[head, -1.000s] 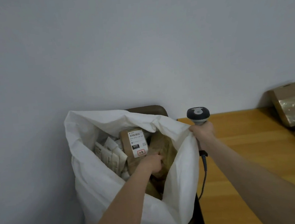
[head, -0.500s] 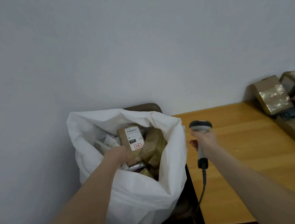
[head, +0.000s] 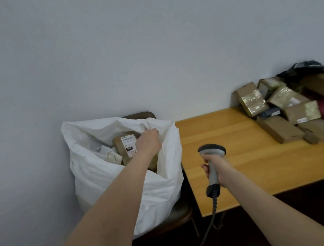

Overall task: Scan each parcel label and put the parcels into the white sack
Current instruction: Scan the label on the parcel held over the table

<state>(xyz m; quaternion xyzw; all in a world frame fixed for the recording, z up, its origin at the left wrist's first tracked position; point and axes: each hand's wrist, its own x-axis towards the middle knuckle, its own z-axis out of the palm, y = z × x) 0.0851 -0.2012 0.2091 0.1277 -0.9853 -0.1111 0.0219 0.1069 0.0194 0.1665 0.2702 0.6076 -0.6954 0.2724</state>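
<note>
The white sack [head: 111, 177] stands open on a chair, left of the table. Several parcels lie inside it, among them a brown box with a white barcode label [head: 124, 145]. My left hand [head: 148, 143] is inside the sack's mouth, above the parcels and near the right rim, fingers curled under; whether it grips anything is hidden. My right hand [head: 217, 167] holds the grey handheld scanner [head: 211, 151] upright over the table's left end, apart from the sack. A heap of brown taped parcels [head: 280, 113] lies at the table's far right.
The wooden table [head: 226, 135] runs from the sack to the right edge of view. A brown chair [head: 181, 214] carries the sack against the grey wall. The scanner's cable [head: 210, 227] hangs down past the table's front corner. Black and pink bags lie among the parcels.
My left hand has moved from the sack's left side to its right rim. My right hand with the scanner has dropped lower, away from the sack. The view has swung right, showing more parcels.
</note>
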